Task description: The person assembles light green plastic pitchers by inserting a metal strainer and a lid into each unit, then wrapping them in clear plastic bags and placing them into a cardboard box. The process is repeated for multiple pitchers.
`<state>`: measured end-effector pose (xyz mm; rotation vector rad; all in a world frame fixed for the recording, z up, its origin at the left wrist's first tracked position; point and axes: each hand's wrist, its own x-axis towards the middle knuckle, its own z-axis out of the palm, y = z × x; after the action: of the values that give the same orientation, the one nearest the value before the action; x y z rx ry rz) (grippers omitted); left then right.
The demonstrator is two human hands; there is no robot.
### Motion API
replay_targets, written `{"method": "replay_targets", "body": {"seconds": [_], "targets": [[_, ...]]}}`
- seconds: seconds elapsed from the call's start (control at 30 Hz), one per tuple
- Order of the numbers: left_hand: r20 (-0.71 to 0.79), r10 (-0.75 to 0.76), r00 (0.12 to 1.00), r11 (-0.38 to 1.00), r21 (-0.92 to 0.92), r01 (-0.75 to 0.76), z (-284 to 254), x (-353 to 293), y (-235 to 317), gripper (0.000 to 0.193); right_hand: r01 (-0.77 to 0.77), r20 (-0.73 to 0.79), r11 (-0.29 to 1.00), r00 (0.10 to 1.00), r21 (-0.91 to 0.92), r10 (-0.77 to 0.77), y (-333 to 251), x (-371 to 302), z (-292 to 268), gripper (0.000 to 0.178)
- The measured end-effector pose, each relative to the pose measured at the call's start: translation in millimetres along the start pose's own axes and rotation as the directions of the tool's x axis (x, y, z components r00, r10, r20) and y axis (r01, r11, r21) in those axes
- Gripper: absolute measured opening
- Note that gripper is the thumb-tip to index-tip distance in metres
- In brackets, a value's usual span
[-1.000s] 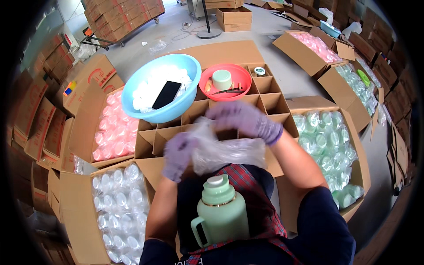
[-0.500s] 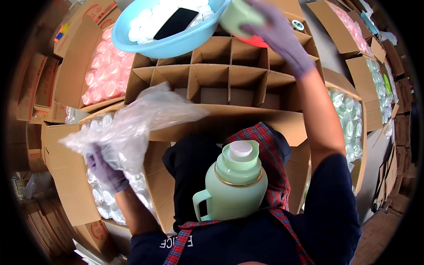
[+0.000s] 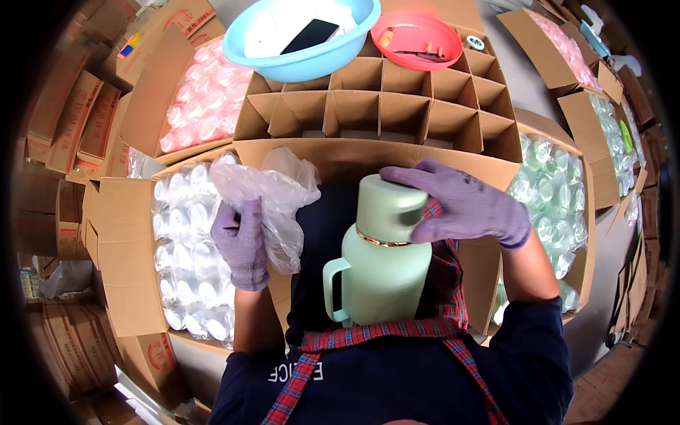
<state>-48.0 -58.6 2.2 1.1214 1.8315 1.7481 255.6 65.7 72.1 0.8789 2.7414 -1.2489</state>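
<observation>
A large open brown cardboard carton divided into square compartments (image 3: 467, 161) stretches before a person in a dark navy short-sleeved shirt (image 3: 411, 382) and a red tartan apron (image 3: 397, 329). Three smaller open brown cartons flank it: one of pink wrapped pieces (image 3: 152, 113) at upper left, one of pale, clear-wrapped pieces (image 3: 131, 255) at lower left and one of pale-green wrapped pieces (image 3: 549, 131) at right. At the divided carton's far side, a round light-blue plastic basin (image 3: 304, 71) rests just beside a smaller round red plastic basin (image 3: 418, 62).

Close to the apron, a pale-green rounded flask (image 3: 386, 276) stands nearly upright, its looped handle toward the person's left, with a gold-coloured ring at its neck. To its left, a crumpled clear plastic bag (image 3: 276, 188) hangs from the left hand (image 3: 242, 244), gloved in purple-grey, its thumb and fingers pinched on the film. The right hand (image 3: 471, 205), gloved alike and well apart from the left, is clasped around a pale-green cylindrical cup (image 3: 386, 209), fingers over its top, thumb at its side. The cup is upside down over the flask's neck; whether it is fully seated cannot be told. A flat black phone (image 3: 310, 37) lies on white pieces (image 3: 265, 42) in the blue basin.
</observation>
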Motion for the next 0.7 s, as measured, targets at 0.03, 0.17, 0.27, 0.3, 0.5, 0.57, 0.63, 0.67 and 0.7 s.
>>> {"method": "replay_targets", "body": {"seconds": [0.03, 0.17, 0.27, 0.3, 0.5, 0.57, 0.63, 0.67, 0.7], "targets": [[-0.004, -0.010, 1.000, 0.999, -0.035, 0.009, 0.0, -3.1, 0.4, 0.017, 0.351, -0.175, 0.931, 0.915, -0.095, -0.363, 35.5, -3.6, 12.2, 0.082], [0.067, -0.041, 0.997, 0.998, -0.039, 0.043, -11.7, -4.4, -10.0, 0.016, 0.395, -0.274, 0.900, 0.900, 0.184, -0.339, 40.6, 12.5, 43.0, 0.065], [0.081, -0.030, 0.996, 1.000, -0.004, 0.031, -12.6, -6.2, -11.9, 0.016, -0.066, -0.188, 0.994, 0.981, -0.082, 0.050, -39.4, 5.6, 24.7, 0.055], [0.101, -0.023, 0.995, 1.000, 0.021, 0.021, -9.9, -3.1, -11.3, 0.016, -0.047, -0.173, 0.994, 0.985, -0.096, 0.030, -42.3, 7.9, 23.1, 0.055], [0.179, -0.158, 0.971, 0.979, 0.155, 0.131, -1.1, -29.5, -7.5, 0.010, 0.306, -0.172, 0.861, 0.951, 0.407, -0.257, 28.0, 23.2, 28.7, 0.053], [0.290, -0.093, 0.953, 0.989, 0.141, 0.054, 15.1, -62.1, -11.2, 0.019, 0.373, -0.137, 0.702, 0.919, 0.606, -0.369, 42.8, 30.8, 33.3, 0.052], [0.342, -0.171, 0.924, 0.982, -0.017, 0.188, 25.2, -80.7, -6.7, 0.021, 0.407, -0.211, 0.282, 0.820, 0.869, -0.532, 64.2, 44.8, 50.1, 0.053], [0.347, -0.214, 0.913, 0.972, -0.022, 0.236, 23.6, -83.1, -2.0, 0.021, 0.408, -0.240, 0.205, 0.800, 0.890, -0.549, 70.4, 47.7, 61.8, 0.053], [0.334, -0.250, 0.909, 0.961, -0.027, 0.274, 22.4, -82.4, -1.2, 0.021, 0.404, -0.262, 0.128, 0.771, 0.906, -0.581, 67.4, 55.3, 68.1, 0.052]]}}
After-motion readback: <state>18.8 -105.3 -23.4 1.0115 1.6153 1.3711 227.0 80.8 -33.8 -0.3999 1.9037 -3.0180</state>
